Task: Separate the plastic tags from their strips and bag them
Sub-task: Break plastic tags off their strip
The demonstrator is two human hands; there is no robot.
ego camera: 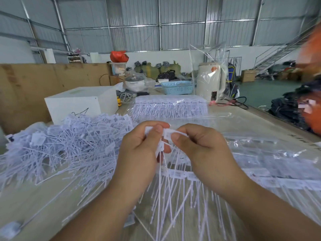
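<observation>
While the left hand [139, 145] pinches a tag strip [160, 148], the right hand [199, 145] pinches its end tag [169, 133]; loose tags [69, 145] heap the desk [43, 197].

Two hands [173, 145], one white box [81, 101], one blue basket [177, 87], one kettle [211, 80], countless loose tags [69, 141]

One wide-angle camera sits on the person's head, looking forward and slightly down over the bench [260, 122]. It is close to the left hand [139, 150] and right hand [201, 146], which fill the lower middle; beyond the bench, the hall's metal wall [173, 23] curves with lens distortion.
</observation>
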